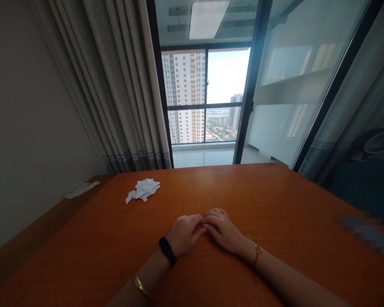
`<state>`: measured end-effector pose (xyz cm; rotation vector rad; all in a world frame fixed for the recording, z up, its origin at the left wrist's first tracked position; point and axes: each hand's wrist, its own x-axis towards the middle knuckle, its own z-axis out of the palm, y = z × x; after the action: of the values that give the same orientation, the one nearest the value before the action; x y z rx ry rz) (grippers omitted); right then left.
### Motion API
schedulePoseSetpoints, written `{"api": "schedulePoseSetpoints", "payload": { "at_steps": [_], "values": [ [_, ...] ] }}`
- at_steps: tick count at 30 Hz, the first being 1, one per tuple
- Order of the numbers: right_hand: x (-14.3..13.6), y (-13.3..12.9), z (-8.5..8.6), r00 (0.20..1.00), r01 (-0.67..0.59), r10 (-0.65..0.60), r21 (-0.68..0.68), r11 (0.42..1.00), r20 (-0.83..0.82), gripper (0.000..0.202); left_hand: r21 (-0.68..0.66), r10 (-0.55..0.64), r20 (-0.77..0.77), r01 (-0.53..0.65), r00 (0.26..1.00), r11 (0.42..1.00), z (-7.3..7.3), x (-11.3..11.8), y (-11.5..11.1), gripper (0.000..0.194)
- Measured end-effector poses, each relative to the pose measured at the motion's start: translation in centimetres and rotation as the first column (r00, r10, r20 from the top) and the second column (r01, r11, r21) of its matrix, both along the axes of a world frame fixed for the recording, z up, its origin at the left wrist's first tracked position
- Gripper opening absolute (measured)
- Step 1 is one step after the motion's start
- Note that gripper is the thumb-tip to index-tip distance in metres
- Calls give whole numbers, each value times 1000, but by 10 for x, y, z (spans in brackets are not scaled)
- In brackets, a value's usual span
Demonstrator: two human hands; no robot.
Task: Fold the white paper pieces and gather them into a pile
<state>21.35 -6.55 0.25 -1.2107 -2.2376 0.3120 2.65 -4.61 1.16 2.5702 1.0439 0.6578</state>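
Note:
My left hand (186,233) rests on the orange-brown wooden table (243,187), its fingers curled together. A black band circles that wrist, with a gold bangle further down the arm. My right hand (221,228) meets it at the fingertips, its fingers bent and close together. The right wrist has a red string and a gold bracelet. Whether anything small is between the touching fingertips cannot be made out. Beyond my left hand, toward the table's far left, lies a loose pile of white paper pieces (146,188).
A flat pale piece (82,189) lies on the wooden ledge at the left, beside the wall. Grey curtains (115,85) and a glass door stand behind the table. At the right are a fan (380,142) and a blurred, pixelated patch on the table.

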Motion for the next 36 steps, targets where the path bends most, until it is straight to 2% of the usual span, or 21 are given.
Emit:
{"api": "schedulePoseSetpoints", "payload": {
  "at_steps": [12, 21, 36],
  "values": [
    [0, -1, 1, 1000, -29, 29, -6, 1000, -3, 21, 12, 1, -55, -1, 998, 1000, 2, 0, 1, 15],
    [1, -1, 0, 1000, -17, 17, 3, 1000, -20, 20, 37, -40, -11, 40, 999, 998, 2, 0, 1, 19],
    [1, -1, 0, 1000, -4, 4, 13, 1000, -12, 23, 6, -24, 65, 24, 998, 1000, -1, 0, 0, 12]
  ]
}}
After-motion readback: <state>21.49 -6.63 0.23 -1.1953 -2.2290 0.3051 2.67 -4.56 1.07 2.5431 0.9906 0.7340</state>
